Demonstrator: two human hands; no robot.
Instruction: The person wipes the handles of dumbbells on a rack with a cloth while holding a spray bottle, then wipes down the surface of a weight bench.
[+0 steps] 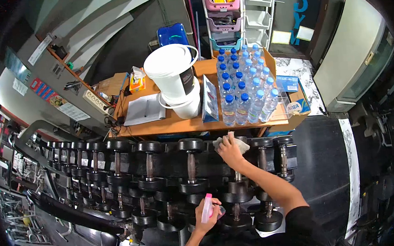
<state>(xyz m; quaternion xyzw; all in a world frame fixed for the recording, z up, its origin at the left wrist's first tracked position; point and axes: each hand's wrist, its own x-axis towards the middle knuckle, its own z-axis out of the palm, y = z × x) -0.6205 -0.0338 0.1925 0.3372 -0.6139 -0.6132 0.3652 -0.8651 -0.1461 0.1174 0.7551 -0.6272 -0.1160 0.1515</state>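
Note:
In the lower middle of the head view, my left hand (206, 217) is wrapped around a small clear spray bottle (207, 208) with pink parts. My right hand (230, 152) reaches forward and presses a pale cloth (242, 146) onto the far end of a dumbbell (238, 186) in the upper row. Cloth and fingers cover most of that far end. Another dumbbell (191, 167) lies just left of it, and one more (262, 157) to its right. Below my left hand is the lower row, with a black dumbbell (236, 214) nearby.
Behind the rack stands a wooden table (179, 127) bearing several water bottles (241, 103), white buckets (167, 70), a desk calendar (209, 101) and an open notebook (144, 110). A glass-door fridge (358, 50) is at right, a padded bench (74, 213) at left.

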